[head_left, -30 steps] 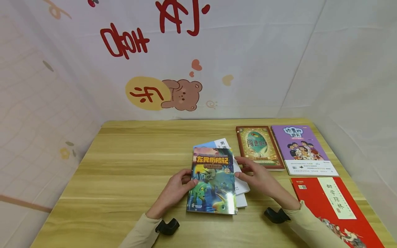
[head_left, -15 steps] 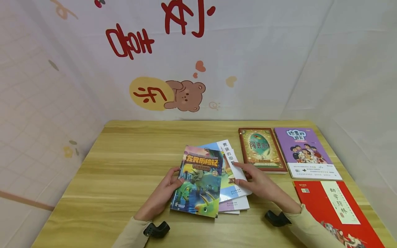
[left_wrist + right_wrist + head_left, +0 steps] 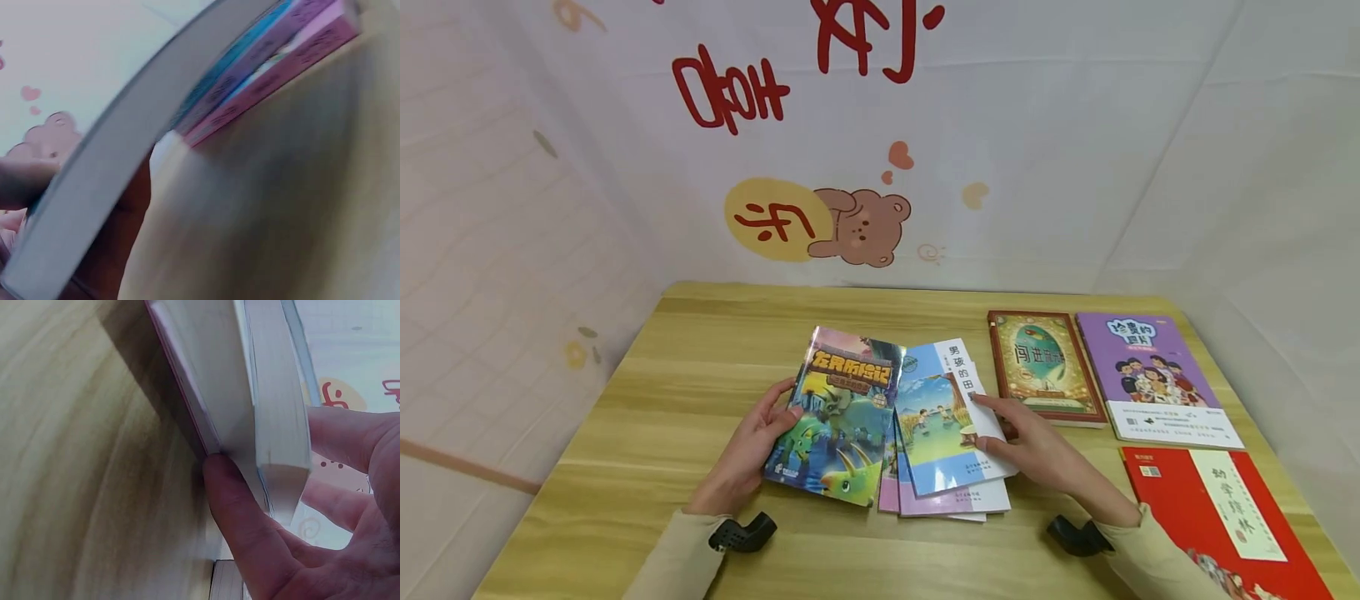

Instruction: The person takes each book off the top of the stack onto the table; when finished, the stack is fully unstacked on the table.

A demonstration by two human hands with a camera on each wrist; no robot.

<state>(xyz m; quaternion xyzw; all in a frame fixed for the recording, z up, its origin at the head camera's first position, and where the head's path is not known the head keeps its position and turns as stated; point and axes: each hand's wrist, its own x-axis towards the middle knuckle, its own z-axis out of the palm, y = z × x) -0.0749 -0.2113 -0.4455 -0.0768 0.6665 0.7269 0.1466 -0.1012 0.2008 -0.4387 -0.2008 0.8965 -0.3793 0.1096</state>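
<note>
My left hand point(image 3: 752, 446) grips a comic-style dinosaur book point(image 3: 838, 417) by its left edge, thumb on the cover. In the left wrist view, this book's pale page edge point(image 3: 106, 156) stands tilted, raised above the table. On the right, my right hand point(image 3: 1033, 446) holds a small stack of paperbacks by its right edge. A blue-covered book point(image 3: 943, 425) with a drawn outdoor scene lies on top. Below it a pink-edged book point(image 3: 955, 502) peeks out. The right wrist view shows the thumb against the cover side and fingers at the lower edges; the stack's page edges point(image 3: 281, 406) are partly fanned.
A brown-and-gold book point(image 3: 1048, 367) lies behind my right hand, with a purple book point(image 3: 1153, 379) to its right. Nearer, a large red book point(image 3: 1195, 492) lies beneath my right sleeve. The wooden table point(image 3: 700, 350) meets a printed cloth wall at the back.
My left hand has carried the dinosaur book leftward off the stack and tilted it. More of the blue-covered book and the pink ones beneath now shows. The right hand stays at the stack.
</note>
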